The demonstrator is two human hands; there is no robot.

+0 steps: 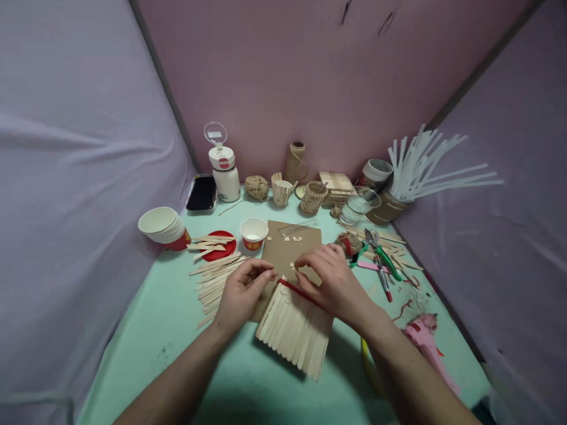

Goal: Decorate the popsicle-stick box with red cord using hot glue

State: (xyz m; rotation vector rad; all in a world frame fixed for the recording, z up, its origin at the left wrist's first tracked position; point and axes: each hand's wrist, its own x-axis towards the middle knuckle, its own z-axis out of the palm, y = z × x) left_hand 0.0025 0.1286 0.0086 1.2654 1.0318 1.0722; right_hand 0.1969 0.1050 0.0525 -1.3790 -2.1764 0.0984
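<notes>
My left hand is closed in a pinch at the upper left corner of a panel of wooden craft sticks. Whatever lies between its fingertips is too small to make out. Over the panel's upper edge, beside a red strip, my right hand curls with thumb and forefinger close together; I cannot make out anything in them. The panel lies tilted, partly over a brown cardboard sheet. Small pale wooden pieces are scattered on the cardboard, one right by my right fingertips.
Loose craft sticks and a red lid lie left, near stacked paper cups. A single cup stands behind. At right are green-handled pliers, a pink glue gun and white glue sticks. Twine sits behind.
</notes>
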